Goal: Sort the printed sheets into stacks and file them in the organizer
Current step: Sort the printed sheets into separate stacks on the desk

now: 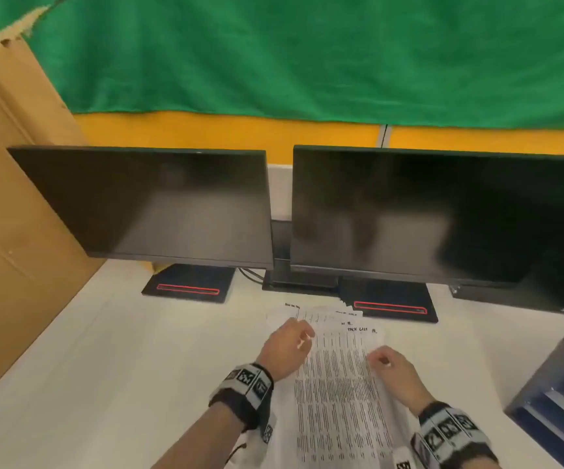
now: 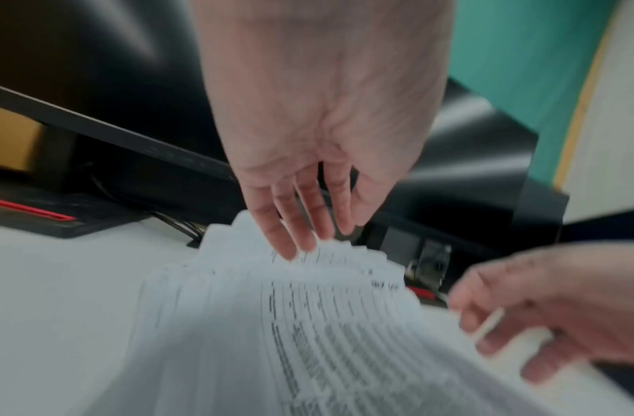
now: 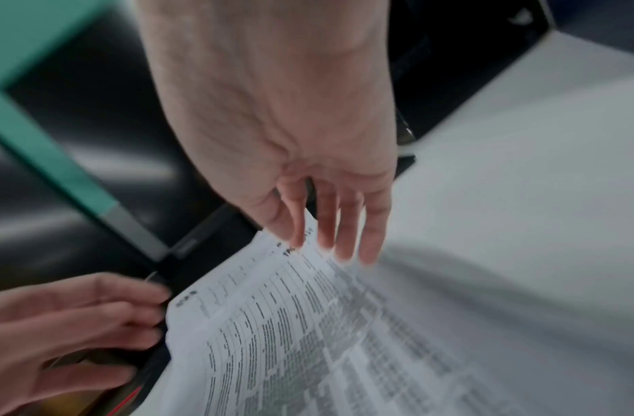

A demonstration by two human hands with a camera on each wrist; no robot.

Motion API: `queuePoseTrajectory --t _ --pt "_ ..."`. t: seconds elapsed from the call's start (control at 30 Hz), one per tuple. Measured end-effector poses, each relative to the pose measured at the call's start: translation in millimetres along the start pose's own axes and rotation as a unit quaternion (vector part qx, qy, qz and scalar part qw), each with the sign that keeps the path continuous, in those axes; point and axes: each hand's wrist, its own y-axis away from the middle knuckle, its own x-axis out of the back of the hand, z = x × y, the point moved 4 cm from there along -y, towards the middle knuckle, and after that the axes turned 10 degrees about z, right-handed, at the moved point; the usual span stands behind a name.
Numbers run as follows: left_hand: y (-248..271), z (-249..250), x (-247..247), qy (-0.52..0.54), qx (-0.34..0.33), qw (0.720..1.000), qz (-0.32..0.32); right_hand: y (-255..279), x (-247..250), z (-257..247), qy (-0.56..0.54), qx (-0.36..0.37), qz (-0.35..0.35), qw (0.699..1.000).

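A fanned pile of printed sheets (image 1: 338, 384) lies on the white desk (image 1: 121, 367) between my hands, with handwritten titles along the far edges. My left hand (image 1: 302, 335) has straight fingers, and its fingertips (image 2: 301, 239) touch the fanned far edges of the sheets (image 2: 308, 323). My right hand (image 1: 380, 360) pinches the right edge of the top sheet (image 3: 308, 323) between thumb and fingers (image 3: 297, 225), so the sheet curves up off the pile. The dark blue organizer (image 1: 558, 394) with slatted trays stands at the right edge of the desk.
Two dark monitors (image 1: 158, 204) (image 1: 443, 214) stand side by side behind the pile. Their black bases (image 1: 189, 287) (image 1: 388, 304) have red stripes, and the right base touches the fan's far edge. A tall cardboard box (image 1: 9, 231) walls off the left side. Green cloth hangs behind.
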Motion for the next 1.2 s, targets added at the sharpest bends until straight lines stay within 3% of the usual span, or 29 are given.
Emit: queuePoseTrajectory --t 0.07,0.23,0.47,0.7,0.83,0.93,1.03,1.2 --pt "-15.9 -1.2 -15.4 -0.088 -0.006 0.996 0.002 -9.5 -2.3 2.9 -0.014 -0.051 0.052 0.997" --pt "-31.9 -14.9 -35.9 -0.259 0.001 0.964 -0.052 -16.4 -22.3 19.2 0.031 -0.102 0.005 0.994" --pt "-32.7 -6.6 -30.0 -0.234 -0.095 0.968 -0.015 -19.2 -18.1 31.9 -0.006 -0.131 0.021 0.991" --pt "-35.5 -14.6 -23.4 -0.207 -0.156 0.963 -0.075 -21.6 -8.9 21.6 -0.079 -0.064 0.119 0.988" --pt "-23.8 -12.7 -21.9 -0.146 -0.147 0.976 -0.066 -16.8 -11.8 24.9 -0.093 -0.052 0.155 0.982" --pt "-20.9 -11.3 -25.5 -0.092 -0.094 0.985 -0.113 -6.9 -9.2 27.9 -0.127 -0.047 0.172 0.976" --pt "-32.3 -17.2 -23.9 0.003 0.023 0.995 -0.101 1.1 -9.4 34.3 -0.157 -0.012 0.114 0.981" --pt "-54.8 -45.1 -20.5 -0.103 0.076 0.985 -0.115 11.9 -3.8 38.1 -0.152 0.017 0.023 0.988"
